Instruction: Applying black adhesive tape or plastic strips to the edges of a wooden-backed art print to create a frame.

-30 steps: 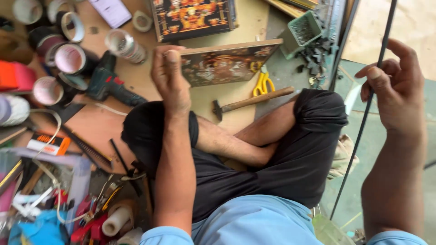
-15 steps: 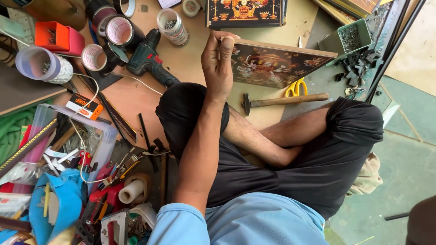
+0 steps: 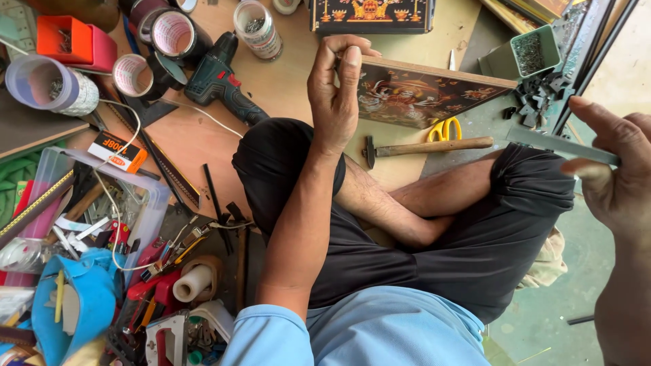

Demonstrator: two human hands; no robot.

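Wooden picture edge (image 3: 434, 71) pinched by left hand (image 3: 336, 95), right hand (image 3: 617, 169)

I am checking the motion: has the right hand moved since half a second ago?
Yes. The right hand was out of view then; now it is at the right edge, right of the hammer, fingers on a flat grey strip.

Right hand (image 3: 614, 173) cut off at the three o'clock edge, wrist and forearm blurred toward five o'clock. Grey strip (image 3: 563, 144) in its grip hidden past the fingers. Left corner of the painted panel (image 3: 424, 95) covered by the left hand (image 3: 337, 91). Second dark panel (image 3: 371, 15) cropped at twelve o'clock. Contents of the green box (image 3: 532, 53) at one o'clock too small to tell. Tool jumble in the clear tray (image 3: 152, 203) at eight o'clock overlapping, partly unreadable. Blue item (image 3: 81, 305) at seven o'clock cut off.
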